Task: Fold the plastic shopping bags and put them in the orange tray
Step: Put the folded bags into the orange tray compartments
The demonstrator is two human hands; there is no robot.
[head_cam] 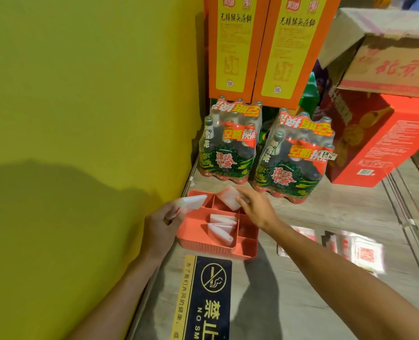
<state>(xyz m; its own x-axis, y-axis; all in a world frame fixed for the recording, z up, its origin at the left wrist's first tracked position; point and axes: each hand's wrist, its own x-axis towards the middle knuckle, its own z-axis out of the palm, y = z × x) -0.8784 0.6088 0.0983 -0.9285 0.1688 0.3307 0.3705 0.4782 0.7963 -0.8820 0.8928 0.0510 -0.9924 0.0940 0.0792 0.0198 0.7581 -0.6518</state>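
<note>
wall [68,94]: yellow-green, 9 o'clock side, worktop butts against it.
worktop [326,217]: grey wood-grain, carries everything; no-smoking sticker [208,298] at 6 o'clock.
cartons: two orange upright boxes [264,45] at 12 o'clock, red box [375,148] and open cardboard carton [387,57] at 2 o'clock.
bottle packs: two shrink-wrapped packs [230,146] just behind the tray, 12–1 o'clock.
orange tray [193,235]: divided into compartments, centre frame, near the wall. Two folded bags [222,225] lie in the long middle compartment.
left hand [161,229]: at tray's 9 o'clock, grips a folded white bag [193,202] with its tip over the tray's far-left corner.
right hand [255,204]: at tray's 1 o'clock, fingers pinch another folded bag [228,196] held tilted over the far compartment.
step: placing phase, folding looks done for these two.
next: lower right-hand bag into far compartment and release, then left-hand one; keep folds tight so they don't spring open.
</note>
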